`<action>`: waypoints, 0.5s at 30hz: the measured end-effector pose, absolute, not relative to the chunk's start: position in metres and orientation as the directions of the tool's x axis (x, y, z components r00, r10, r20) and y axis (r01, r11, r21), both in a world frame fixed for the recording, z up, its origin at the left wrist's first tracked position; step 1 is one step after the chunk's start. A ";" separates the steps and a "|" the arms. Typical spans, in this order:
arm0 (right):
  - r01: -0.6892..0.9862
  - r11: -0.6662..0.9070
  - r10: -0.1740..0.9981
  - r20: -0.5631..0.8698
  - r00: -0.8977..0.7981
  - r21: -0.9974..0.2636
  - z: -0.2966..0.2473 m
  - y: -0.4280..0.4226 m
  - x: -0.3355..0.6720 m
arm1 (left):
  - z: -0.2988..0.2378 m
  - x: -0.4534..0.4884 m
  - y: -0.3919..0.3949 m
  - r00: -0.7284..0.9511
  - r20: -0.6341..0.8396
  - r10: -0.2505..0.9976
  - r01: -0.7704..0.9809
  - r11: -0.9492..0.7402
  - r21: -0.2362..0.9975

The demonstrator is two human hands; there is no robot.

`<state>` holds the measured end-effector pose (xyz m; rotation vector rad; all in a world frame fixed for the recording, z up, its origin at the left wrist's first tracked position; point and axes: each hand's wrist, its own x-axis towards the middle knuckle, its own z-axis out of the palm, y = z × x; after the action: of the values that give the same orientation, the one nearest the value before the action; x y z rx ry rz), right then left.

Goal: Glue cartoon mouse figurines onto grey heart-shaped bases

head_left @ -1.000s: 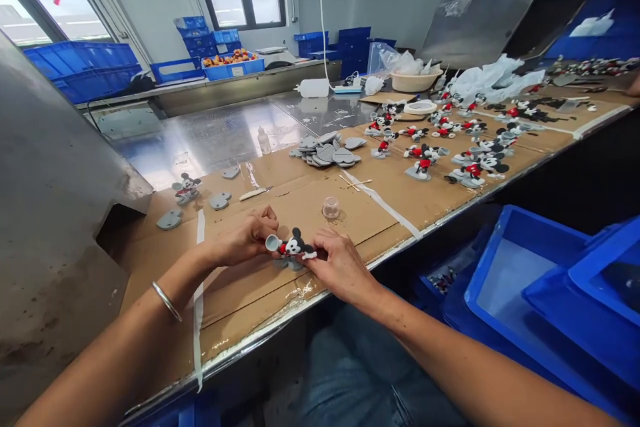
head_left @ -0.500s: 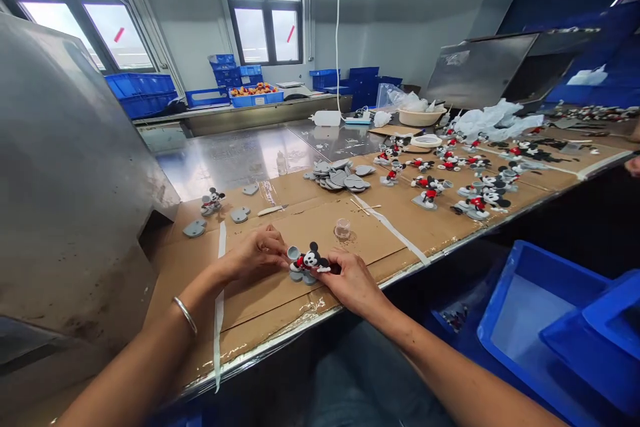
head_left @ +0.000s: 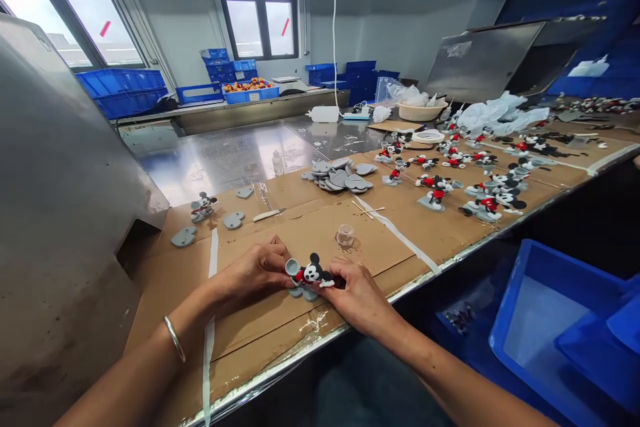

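A small Mickey Mouse figurine (head_left: 313,272) with a grey cup and a grey base stands on the cardboard between my hands. My left hand (head_left: 263,268) pinches it from the left, near the cup and base; its fingertips are partly hidden. From the other side, my right hand (head_left: 357,290) has thumb and fingers closed on the figurine's outstretched arm. Beyond them sits a small clear cup (head_left: 345,235). A knife (head_left: 269,215) lies near grey heart-shaped bases (head_left: 233,220), and another figurine (head_left: 203,207) stands to their left.
Grey bases are piled (head_left: 340,175) at the back of the cardboard (head_left: 300,227). Several finished-looking figurines (head_left: 437,192) occupy the right side. Cotton swabs (head_left: 369,209) lie near a white tape strip (head_left: 400,237). A metal box (head_left: 65,213) borders the left; blue bins (head_left: 555,320) stand below right.
My left hand has come in closer to the figurine, its fingers now at the cup and base. My right hand keeps its hold. The camera view has shifted slightly.
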<state>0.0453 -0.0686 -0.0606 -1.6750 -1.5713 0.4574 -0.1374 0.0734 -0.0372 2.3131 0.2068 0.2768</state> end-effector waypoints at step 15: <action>0.655 0.032 0.975 0.167 0.145 -0.755 -0.062 -0.066 0.048 | -0.034 -0.128 0.078 0.977 0.181 0.112 -0.033 -0.758 0.651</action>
<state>0.0477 -0.0662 -0.0616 -1.6971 -1.5829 0.5578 -0.1283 0.0785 -0.0337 2.4169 0.0551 0.2725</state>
